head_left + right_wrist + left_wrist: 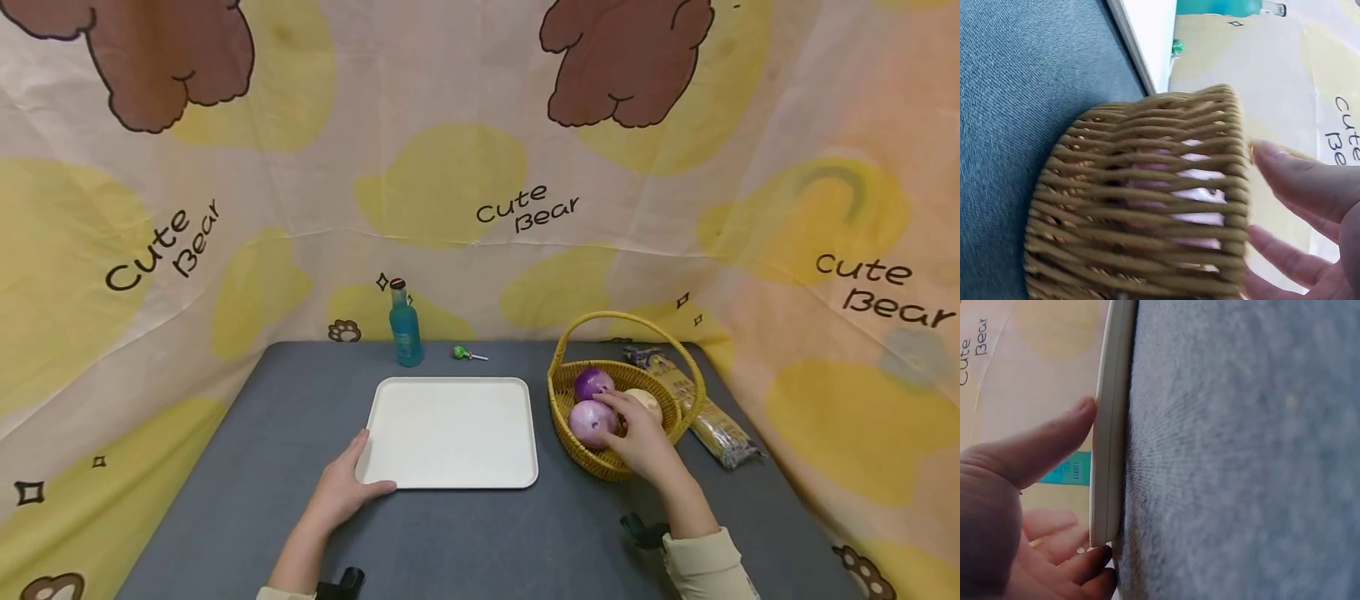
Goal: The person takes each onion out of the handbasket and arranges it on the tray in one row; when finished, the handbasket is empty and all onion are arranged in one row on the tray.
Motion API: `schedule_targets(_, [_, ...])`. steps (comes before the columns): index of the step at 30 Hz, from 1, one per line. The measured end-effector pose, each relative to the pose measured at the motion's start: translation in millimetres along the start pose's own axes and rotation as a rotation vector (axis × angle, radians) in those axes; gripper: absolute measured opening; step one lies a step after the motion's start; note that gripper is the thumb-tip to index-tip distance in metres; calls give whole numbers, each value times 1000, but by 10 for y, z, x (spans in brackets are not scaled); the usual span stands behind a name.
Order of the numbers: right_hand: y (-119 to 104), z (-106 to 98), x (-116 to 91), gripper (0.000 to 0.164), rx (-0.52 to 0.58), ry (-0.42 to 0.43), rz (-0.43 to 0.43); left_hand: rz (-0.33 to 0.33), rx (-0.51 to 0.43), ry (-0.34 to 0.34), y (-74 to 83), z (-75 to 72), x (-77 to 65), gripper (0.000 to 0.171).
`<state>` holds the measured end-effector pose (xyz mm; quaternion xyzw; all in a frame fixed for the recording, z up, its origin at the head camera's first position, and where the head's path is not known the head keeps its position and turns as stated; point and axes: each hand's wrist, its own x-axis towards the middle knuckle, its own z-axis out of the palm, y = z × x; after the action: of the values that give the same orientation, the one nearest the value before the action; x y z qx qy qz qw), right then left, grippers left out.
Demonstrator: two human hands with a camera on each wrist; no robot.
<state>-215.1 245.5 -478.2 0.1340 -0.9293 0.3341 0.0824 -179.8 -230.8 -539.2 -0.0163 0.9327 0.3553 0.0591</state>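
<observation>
My left hand (341, 492) is at the near left corner of a white rectangular tray (450, 433). Its thumb lies along the front edge and its straight fingers reach along the left side. In the left wrist view, the thumb tip touches the tray's rim (1107, 456). Over a yellow wicker basket (577, 458), my right hand (637, 433) has thumb and fingers spread at a pale purple, onion-like round thing (588, 423). A darker purple one (592, 382) sits behind it, and a cream-coloured round thing (647, 403) is partly hidden by the hand.
A blue bottle (406, 329) stands behind the tray, with a green lollipop (463, 353) lying to its right. Right of the basket lies a long clear package with yellowish contents (712, 421). The basket's tall handle (618, 314) arches above it. A printed cloth hangs behind the grey table (247, 467).
</observation>
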Motion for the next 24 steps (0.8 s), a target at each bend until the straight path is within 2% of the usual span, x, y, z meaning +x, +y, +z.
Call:
schedule_targets(7, [25, 78, 31, 61, 14, -73, 82, -15, -27, -16, -43, 27, -32, 124])
schedule_targets(14, [45, 123, 54, 60, -13, -121, 106, -8, -9, -13, -38, 17, -41, 122])
schedule_targets(24, [59, 160, 73, 66, -13, -110, 112, 7, -13, -10, -44, -1, -40, 118])
